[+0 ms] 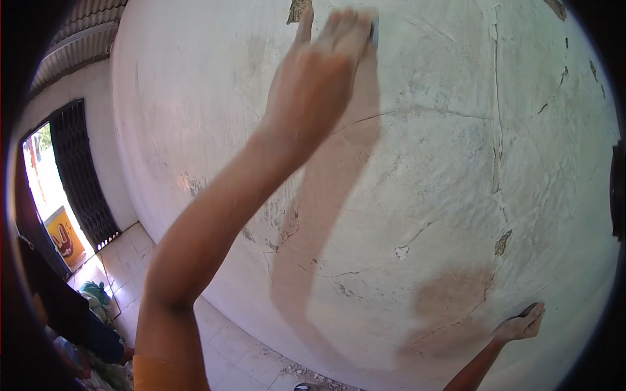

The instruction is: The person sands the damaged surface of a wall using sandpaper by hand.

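Observation:
My left hand [316, 68] is raised high against a pale, cracked wall [417, 176], its back towards me. Motion blurs the fingers. They are closed over a flat thing with a dark edge [373, 31], pressed at or close to the wall; most of it is hidden. One finger sticks out to the left, beside a patch of broken plaster [299, 11]. Low on the right, my right hand [523, 325] is beside the wall with its fingers curled. A dark shape lies along its upper side, and I cannot tell whether it is held or shadow.
Cracks and flaked spots run across the wall. Crumbled debris [313, 376] lies along its foot on the tiled floor [235, 352]. At left are a person in dark clothing [59, 293], several bags [98, 296], and an open doorway with a dark folding gate [81, 169].

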### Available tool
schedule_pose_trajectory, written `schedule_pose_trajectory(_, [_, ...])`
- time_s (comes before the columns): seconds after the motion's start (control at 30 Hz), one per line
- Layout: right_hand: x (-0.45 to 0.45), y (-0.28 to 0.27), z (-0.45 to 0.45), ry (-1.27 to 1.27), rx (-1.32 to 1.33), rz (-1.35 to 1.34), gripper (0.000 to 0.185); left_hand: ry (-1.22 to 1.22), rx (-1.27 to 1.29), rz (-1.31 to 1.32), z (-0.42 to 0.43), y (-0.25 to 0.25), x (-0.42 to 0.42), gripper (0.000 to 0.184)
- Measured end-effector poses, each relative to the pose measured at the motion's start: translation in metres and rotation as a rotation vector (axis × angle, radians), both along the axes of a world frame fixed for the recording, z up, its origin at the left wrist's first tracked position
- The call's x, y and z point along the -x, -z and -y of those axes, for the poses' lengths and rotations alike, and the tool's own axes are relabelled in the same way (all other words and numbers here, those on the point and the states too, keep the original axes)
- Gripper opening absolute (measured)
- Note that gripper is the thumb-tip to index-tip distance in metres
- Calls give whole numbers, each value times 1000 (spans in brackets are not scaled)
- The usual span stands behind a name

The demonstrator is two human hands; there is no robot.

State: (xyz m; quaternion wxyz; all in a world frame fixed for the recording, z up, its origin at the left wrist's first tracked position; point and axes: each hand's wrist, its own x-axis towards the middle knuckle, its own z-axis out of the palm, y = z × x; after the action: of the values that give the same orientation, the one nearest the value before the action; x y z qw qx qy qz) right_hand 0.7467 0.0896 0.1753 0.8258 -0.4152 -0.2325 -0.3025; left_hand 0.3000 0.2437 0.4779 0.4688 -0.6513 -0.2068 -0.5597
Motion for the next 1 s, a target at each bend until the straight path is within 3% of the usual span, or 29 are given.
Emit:
schedule_pose_trajectory(0.1, [30,-22,3,1,-8,-18,40,-25,-87,96,-8,2,-11,34])
schedule_pose_trajectory(0.23, [36,-30,-6,1,-131,36,45,142,289,-25,10,118,2,44])
schedule_pose_trajectory(0.33, [48,-36,-1,30,-67,-12,47,114,617,-83,38,199,29,43])
schedule_pose_trajectory(0.47, [46,-36,4,-51,-9,-49,39,474,999,334,94,278,36,38])
schedule_pose_trajectory(0.53, [25,-21,10,-57,123,-63,39,443,1328,604,130,304,38,33])
schedule_pose_trajectory(0.63, [37,-26,8,-84,60,-106,39,825,1609,1080,155,367,49,39])
schedule_pose_trajectory(0.7, [64,-29,12,-159,3,-170,41,1069,1757,1343,175,386,61,42])
schedule_pose_trajectory(0.73, [82,-29,13,-212,-27,-209,42,1073,1762,1359,181,388,65,43])
schedule_pose_trajectory(0.77, [96,-12,16,-223,171,-168,41,1079,1767,1377,188,388,69,43])
schedule_pose_trajectory(0.83, [146,32,16,-364,398,2,28,1138,1779,1389,200,390,73,44])
schedule_pose_trajectory(0.93, [258,86,14,-835,571,376,21,1300,1793,1364,212,388,71,43])
schedule_pose_trajectory(0.97, [302,59,25,-862,596,457,28,1183,1801,1263,217,382,71,43])
schedule_pose_trajectory(1.0, [324,55,30,-913,665,425,22,1070,1800,1164,220,371,72,42])
